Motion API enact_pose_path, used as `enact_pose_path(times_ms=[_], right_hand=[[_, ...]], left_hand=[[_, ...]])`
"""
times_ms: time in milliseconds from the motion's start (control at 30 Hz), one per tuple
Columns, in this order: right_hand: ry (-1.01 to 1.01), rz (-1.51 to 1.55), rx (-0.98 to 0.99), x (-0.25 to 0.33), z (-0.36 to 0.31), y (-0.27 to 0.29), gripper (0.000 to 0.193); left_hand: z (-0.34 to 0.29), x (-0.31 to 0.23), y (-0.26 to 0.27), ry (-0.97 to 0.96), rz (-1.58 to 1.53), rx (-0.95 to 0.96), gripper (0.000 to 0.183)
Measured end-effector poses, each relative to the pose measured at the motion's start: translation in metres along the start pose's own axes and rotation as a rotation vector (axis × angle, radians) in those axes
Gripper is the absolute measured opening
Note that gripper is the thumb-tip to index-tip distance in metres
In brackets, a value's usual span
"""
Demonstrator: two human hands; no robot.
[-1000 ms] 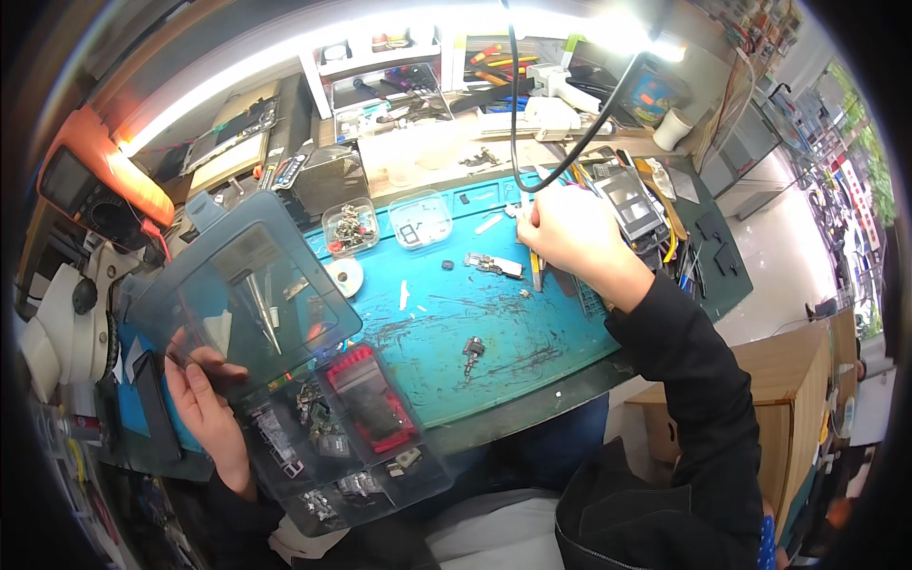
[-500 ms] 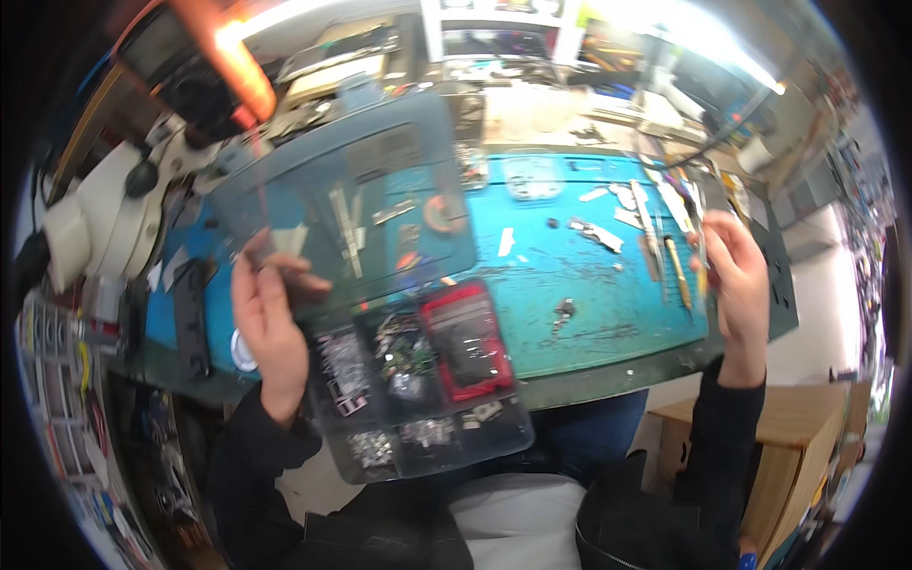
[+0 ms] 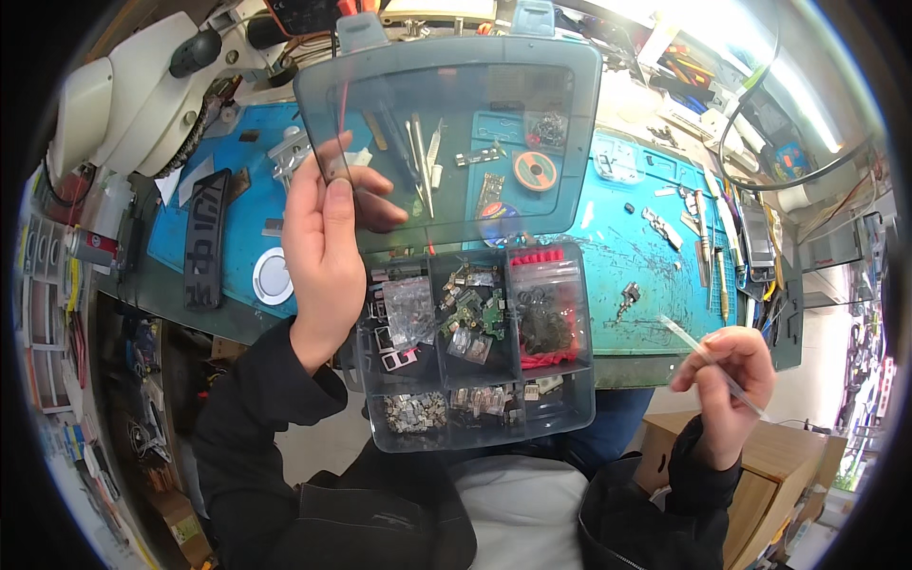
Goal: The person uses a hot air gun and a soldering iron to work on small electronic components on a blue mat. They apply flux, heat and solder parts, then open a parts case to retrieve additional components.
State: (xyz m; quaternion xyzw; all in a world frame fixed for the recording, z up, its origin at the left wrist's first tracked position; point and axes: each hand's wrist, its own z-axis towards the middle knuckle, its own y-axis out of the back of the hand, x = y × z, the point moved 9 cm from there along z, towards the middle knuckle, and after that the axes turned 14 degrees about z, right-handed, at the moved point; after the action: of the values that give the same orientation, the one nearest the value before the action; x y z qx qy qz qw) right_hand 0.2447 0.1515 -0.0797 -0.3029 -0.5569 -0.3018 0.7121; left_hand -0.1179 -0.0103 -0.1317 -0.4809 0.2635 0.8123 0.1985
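The left hand (image 3: 328, 256) is gripping the parts box (image 3: 480, 347) by its raised clear lid (image 3: 451, 133), holding it open over the desk's (image 3: 655, 313) near edge. The right hand (image 3: 727, 380) is pinching tweezers (image 3: 708, 353) beside it; nothing is picked out yet.

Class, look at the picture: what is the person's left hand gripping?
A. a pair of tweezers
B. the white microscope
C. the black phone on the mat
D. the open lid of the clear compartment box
D: the left hand pinches the raised smoky lid of the compartment box at its left edge.
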Motion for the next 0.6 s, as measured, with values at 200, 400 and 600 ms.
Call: enact_pose_path(times_ms=[200,400,600], right_hand=[[0.027,-0.202,0.492,0.009,0.000,-0.072,0.030],[0.065,-0.300,0.574,0.008,0.001,-0.093,0.034],[0.062,-0.264,0.548,0.002,-0.002,-0.094,0.031]], left_hand=[[0.000,-0.003,0.002,-0.001,0.007,0.007,0.040],[0.001,0.000,0.003,-0.008,-0.001,-0.002,0.038],[0.000,0.001,0.003,-0.015,-0.019,-0.029,0.037]])
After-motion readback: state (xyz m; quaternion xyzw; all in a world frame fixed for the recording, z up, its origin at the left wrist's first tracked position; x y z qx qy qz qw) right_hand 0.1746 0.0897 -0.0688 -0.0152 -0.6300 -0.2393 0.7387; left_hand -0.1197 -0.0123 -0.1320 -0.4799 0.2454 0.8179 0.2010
